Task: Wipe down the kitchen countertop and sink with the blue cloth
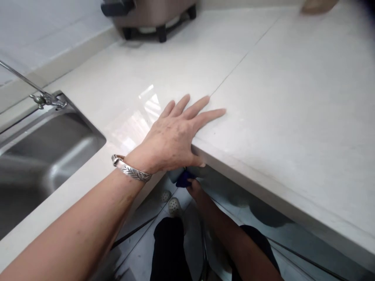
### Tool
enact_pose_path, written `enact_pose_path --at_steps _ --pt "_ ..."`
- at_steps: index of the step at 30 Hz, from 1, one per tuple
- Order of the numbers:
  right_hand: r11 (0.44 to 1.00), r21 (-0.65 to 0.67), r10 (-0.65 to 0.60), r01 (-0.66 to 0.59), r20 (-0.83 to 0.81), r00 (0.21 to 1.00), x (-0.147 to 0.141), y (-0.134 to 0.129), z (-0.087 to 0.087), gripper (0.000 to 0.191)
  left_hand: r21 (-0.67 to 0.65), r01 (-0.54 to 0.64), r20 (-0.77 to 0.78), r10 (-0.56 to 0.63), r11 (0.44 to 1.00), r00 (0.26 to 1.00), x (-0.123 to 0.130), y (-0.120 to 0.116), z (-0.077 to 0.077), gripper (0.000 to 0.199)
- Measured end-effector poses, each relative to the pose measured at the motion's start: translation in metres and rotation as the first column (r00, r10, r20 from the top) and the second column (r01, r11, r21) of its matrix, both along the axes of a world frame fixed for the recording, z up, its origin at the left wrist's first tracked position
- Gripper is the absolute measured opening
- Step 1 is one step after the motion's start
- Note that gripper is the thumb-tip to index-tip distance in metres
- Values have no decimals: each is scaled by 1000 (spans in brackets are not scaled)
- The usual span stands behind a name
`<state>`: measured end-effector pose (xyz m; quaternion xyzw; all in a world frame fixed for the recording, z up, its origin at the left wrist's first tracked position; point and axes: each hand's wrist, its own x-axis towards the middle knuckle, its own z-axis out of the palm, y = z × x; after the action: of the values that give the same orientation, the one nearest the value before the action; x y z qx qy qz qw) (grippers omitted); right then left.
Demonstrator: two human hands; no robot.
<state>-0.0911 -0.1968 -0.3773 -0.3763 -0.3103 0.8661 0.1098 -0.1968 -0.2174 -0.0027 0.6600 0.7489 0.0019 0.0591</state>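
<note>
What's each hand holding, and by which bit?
The right hand seems to hold a dark blue, cloth-like thing by its edge. The left hand holds nothing, spread on the white countertop.

An engraved silver metal bracelet (133, 171) with a leaf-like pattern circles the left wrist (144, 157); below are black trousers (169, 249) and a pale shoe (174, 207) with round holes.
</note>
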Motion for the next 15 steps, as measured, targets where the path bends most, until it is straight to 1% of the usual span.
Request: enact_pose_path --at_steps 1,3,5,7,8,10,11,13,14,15 --pt "1000 -7 -27 27 -8 1000 8 0 13 19 4 9 7 -9 1000 1000 0 0 0 103" --pt "999 -4 -42 42 -33 999 36 -1 46 31 16 20 19 -20 1000 1000 -1 -1 1 105" --pt "1000 -2 -12 12 -85 996 76 -4 84 43 35 18 22 -19 999 1000 -2 -2 2 107" --pt "995 -49 82 -90 -147 986 121 -8 125 55 58 7 20 -8 998 1000 -2 -5 2 108" --pt "993 -58 91 -100 -138 986 143 -11 145 58 65 -2 17 1 998 1000 -2 -5 2 109" --pt "998 -38 44 -46 -57 997 185 -15 183 58 78 -10 19 9 997 1000 -2 -6 1 108" --pt "999 -16 41 -42 -15 999 204 -14 202 57 81 -9 21 7 997 1000 -2 -6 1 108" --pt "998 70 -9 6 51 999 236 -7 240 58 81 -13 36 10 997 999 -3 -7 1 106" --pt "986 150 -81 72 55 995 250 -1 260 59 77 -18 45 15 997 999 -3 -7 1 106" --pt "958 246 -164 150 40 986 262 7 282 61 74 -24 50 21 997 999 -4 -7 2 107"
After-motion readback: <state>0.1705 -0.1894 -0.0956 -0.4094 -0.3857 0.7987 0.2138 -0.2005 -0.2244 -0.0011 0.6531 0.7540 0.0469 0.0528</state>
